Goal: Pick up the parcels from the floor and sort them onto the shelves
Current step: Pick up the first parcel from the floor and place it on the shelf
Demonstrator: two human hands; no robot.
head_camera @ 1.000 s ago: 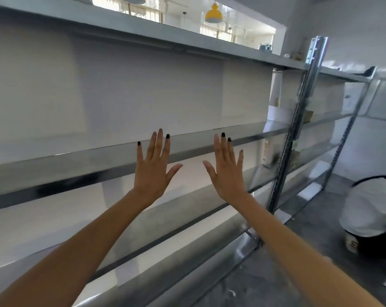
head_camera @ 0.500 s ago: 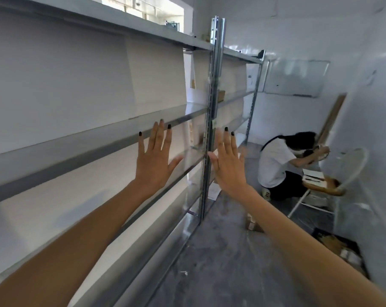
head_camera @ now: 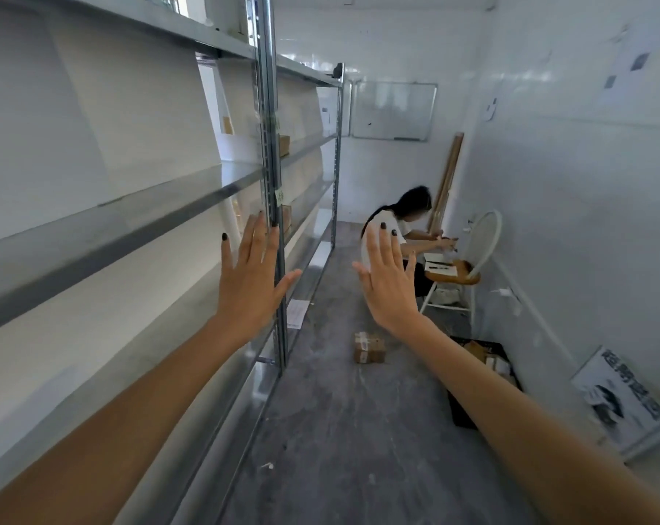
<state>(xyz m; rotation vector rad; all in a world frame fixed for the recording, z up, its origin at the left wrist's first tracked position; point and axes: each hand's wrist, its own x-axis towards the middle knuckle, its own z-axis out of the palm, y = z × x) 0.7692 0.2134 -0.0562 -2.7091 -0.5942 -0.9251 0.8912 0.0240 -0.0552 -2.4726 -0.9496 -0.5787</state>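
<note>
Well — metal shelves, two raised hands, one parcel down low.
Shelves point(head_camera: 93, 240) fill the frame's left and grey floor point(head_camera: 339, 430) the lower centre; mid-frame the left hand point(head_camera: 250, 293) and right hand point(head_camera: 389, 293) are held up flat, fingers straight and spread, holding nothing — a taped brown parcel point(head_camera: 369, 347) lies on the floor below the right wrist.

My nails are painted black on both my left hand point(head_camera: 248, 293) and my right hand point(head_camera: 387, 286). The shelves point(head_camera: 131, 229) are shiny grey metal with white backing panels. The floor point(head_camera: 339, 430) is grey concrete, mottled with pale streaks. The parcel point(head_camera: 369, 347) is brown cardboard with pale tape and a white label. The chair point(head_camera: 485, 236) is white with an orange-brown seat, the crate point(head_camera: 461, 413) black, the poster point(head_camera: 620, 401) white with black print. The person point(head_camera: 415, 201) has black hair and a white top. The note point(head_camera: 279, 196) is pale green.
</note>
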